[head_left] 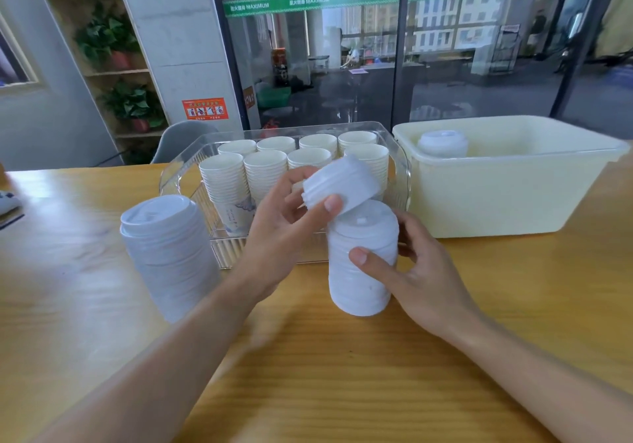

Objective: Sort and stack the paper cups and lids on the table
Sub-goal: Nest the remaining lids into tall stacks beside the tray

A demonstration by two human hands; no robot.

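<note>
Lid stack (361,264) before clear cup tray (191,161), cream tub (496,199)

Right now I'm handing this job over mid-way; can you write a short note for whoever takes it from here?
Left hand holds a small bunch of lids, tilted, just above the middle lid stack.
Right hand has its grip round that stack, which stands on the table.
A second lid stack stands to the left.
Done: cups stacked in rows in the clear bin.
Left: seat the held lids; more lids sit in the cream tub.
</note>
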